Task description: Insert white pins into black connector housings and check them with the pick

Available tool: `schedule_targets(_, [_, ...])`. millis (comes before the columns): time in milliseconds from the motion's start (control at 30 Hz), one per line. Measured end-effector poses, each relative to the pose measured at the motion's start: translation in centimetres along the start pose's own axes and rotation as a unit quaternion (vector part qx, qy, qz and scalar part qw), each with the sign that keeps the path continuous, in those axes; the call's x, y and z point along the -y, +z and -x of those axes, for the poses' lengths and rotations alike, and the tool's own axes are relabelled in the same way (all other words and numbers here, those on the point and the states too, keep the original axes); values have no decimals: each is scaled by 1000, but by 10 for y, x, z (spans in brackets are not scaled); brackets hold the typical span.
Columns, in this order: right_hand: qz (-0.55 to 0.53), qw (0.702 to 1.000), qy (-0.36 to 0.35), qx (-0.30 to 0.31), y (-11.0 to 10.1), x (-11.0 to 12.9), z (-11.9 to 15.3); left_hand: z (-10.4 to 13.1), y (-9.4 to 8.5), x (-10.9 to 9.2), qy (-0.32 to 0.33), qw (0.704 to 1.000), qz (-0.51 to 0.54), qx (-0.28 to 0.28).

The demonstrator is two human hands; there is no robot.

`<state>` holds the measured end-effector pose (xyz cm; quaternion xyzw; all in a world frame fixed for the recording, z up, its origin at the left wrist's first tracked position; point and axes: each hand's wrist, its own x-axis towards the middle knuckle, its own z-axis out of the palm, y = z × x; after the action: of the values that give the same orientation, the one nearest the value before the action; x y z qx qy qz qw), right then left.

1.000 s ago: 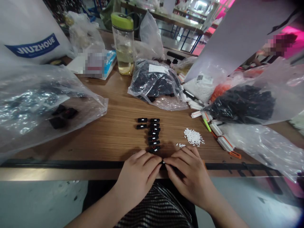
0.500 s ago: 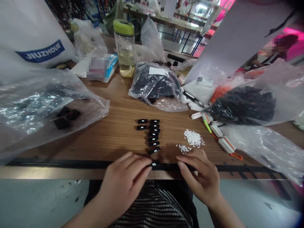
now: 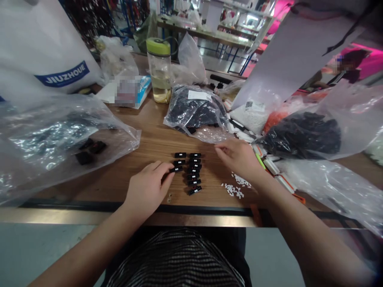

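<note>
My left hand [image 3: 151, 185] pinches a small black plastic block [image 3: 177, 169] with two white dots, at the near end of the left column. Two similar blocks lie just beyond it; beside them runs a right-hand column of several black blocks [image 3: 194, 176], also with white dots. To the right, my right hand [image 3: 236, 155] hovers near the front edge of a clear bag of black parts [image 3: 197, 109], fingers loosely bent and nothing visible in them. Small white pieces [image 3: 233, 190] lie in a loose pile under my right forearm, which partly hides them.
At left lies a large clear bag [image 3: 119, 137] with black parts inside. A green-lidded bottle [image 3: 158, 71] stands at the back. White pieces with orange edges [image 3: 285, 183] and another bag of black parts [image 3: 314, 133] are on the right. A person sits far right.
My left hand has carried a black block from the table's front edge forward to the left column. My right hand has moved forward, past the white pile towards the middle bag.
</note>
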<state>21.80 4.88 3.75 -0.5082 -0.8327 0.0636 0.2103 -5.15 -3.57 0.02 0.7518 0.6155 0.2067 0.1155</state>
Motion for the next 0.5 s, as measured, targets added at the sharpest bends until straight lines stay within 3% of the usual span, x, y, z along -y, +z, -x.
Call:
schedule_targets(133, [-13,998,60,28,29,-4,-65,0,5,2,2,999,23,-27])
schedule_targets(233, [-23,990,127,60,49,0,-98,1,4,3,-12,999,34,-31])
schedule_targets(367, [-37,981,174,72,63,2,-120,2,1,5,-36,998,47,-34])
schedule_targets(500, [-96,976,178,84,71,-1,-125,4,0,8,-44,996,58,-44])
